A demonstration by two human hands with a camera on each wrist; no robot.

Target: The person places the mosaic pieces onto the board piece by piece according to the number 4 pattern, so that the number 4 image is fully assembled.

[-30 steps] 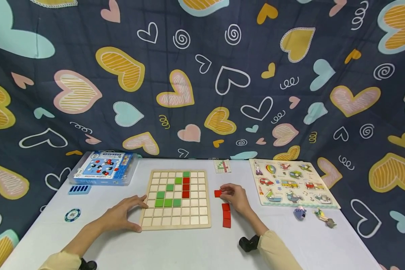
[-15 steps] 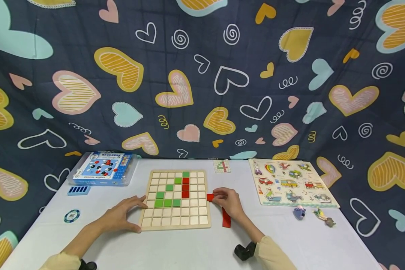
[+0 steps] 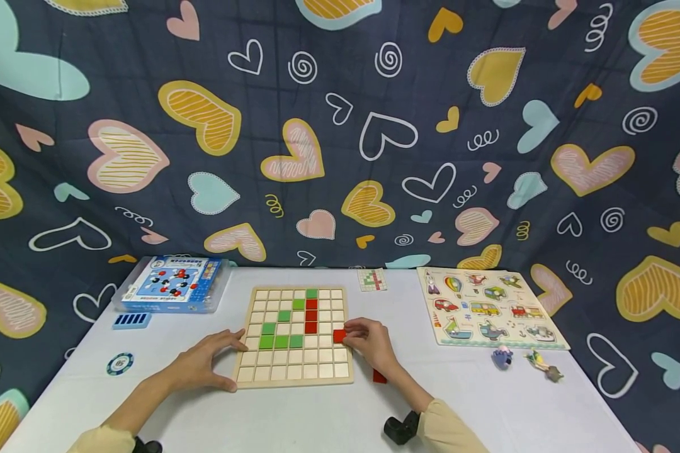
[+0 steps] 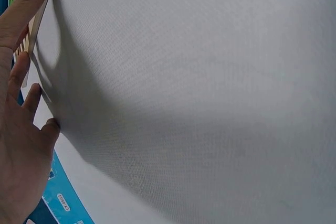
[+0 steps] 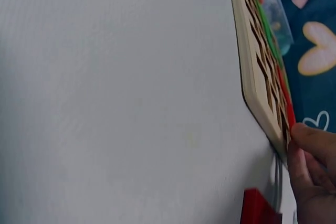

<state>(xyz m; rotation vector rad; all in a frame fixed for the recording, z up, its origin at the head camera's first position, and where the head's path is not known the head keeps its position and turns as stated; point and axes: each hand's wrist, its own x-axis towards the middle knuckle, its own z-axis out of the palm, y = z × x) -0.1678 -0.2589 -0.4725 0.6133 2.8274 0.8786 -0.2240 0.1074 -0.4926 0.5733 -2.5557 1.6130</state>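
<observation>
A wooden grid board (image 3: 294, 382) lies on the white table, with several green tiles (image 3: 281, 341) and a column of red tiles (image 3: 311, 316) in its squares. My right hand (image 3: 371, 343) pinches a red tile (image 3: 339, 336) between thumb and fingers over the board's right side; the right wrist view shows the fingertips at the board's edge. My left hand (image 3: 201, 362) rests at the board's left edge, thumb and fingers spread apart. Loose red tile (image 3: 379, 377) on the table shows partly below the right forearm, which hides the others beside it.
Behind the board lies a small pattern card (image 3: 371, 280). A vehicle puzzle board (image 3: 490, 308) and small toy figures (image 3: 502, 357) are at right. On the left are a blue boxed set (image 3: 172, 283), a blue striped block (image 3: 131, 321) and a round chip (image 3: 119, 363).
My right hand has carried the red tile leftward from the table right of the board to over its right column. My left hand has stayed at the board's edge.
</observation>
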